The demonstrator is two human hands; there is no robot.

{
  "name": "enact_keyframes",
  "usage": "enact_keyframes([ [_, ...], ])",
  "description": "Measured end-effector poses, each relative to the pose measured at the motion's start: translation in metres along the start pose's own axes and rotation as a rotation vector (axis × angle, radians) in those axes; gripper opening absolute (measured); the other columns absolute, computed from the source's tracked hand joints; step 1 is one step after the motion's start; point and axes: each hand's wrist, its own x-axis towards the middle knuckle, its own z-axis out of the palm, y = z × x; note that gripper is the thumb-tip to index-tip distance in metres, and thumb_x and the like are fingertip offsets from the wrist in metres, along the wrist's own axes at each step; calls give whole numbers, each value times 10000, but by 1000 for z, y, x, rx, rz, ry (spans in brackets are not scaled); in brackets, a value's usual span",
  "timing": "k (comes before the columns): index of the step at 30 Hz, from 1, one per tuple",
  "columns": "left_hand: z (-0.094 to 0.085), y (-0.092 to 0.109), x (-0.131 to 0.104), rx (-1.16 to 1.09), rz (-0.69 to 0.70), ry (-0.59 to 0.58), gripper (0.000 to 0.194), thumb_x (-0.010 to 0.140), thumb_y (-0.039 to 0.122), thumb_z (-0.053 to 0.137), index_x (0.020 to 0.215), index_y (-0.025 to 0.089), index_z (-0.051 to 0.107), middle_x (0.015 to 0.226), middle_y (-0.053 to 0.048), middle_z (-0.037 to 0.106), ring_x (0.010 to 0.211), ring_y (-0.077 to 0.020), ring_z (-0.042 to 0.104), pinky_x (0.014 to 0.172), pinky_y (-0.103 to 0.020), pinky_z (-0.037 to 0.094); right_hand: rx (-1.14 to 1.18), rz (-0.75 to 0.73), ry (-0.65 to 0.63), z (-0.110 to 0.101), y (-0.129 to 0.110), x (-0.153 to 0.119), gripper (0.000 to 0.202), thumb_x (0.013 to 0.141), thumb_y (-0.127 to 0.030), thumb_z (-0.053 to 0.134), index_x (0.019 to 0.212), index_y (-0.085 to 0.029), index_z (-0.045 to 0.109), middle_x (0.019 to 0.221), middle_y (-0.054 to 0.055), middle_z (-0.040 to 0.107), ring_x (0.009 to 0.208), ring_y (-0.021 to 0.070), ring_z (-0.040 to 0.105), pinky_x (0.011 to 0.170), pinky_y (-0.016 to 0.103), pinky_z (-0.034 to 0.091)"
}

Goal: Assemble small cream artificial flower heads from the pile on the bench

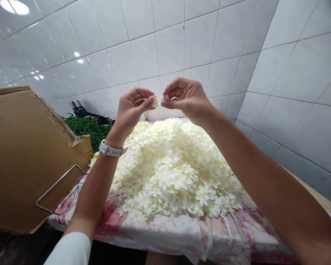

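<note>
Both hands are raised in front of the tiled wall, above a large heap of white artificial flowers (176, 173). My left hand (135, 106), with a white watch band (111, 150) on the wrist, pinches a small cream-coloured piece (155, 102) between thumb and fingers. Close to its right, my right hand (186, 97) pinches a small white piece (162, 98), partly hidden by the fingertips. The two pieces are nearly together; whether they touch cannot be made out.
A cardboard box (30, 154) stands at the left, beside a bent metal wire frame (55, 184). Green stems (91, 129) and a dark blue object with a metallic end (81, 109) lie behind it. A floral cloth (160, 230) covers the table; small cream pieces (140, 129) lie behind the heap.
</note>
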Motion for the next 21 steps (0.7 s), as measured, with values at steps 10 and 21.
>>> enact_keyframes([
  [10,3,3,-1,6,-20,-14,298,751,406,879,879,193,714,855,-17,697,788,-96,674,772,-245,630,-95,3,37,-2,8,1,487,551,-540,960,720,-189,668,650,-22,617,590,86,514,506,238,409],
  [21,3,1,-1,47,-12,-24,342,747,471,870,894,204,713,882,-28,718,795,-108,699,768,-250,639,-446,-12,-40,-6,15,-1,649,784,-793,636,660,-162,724,605,20,626,610,116,550,562,275,396],
])
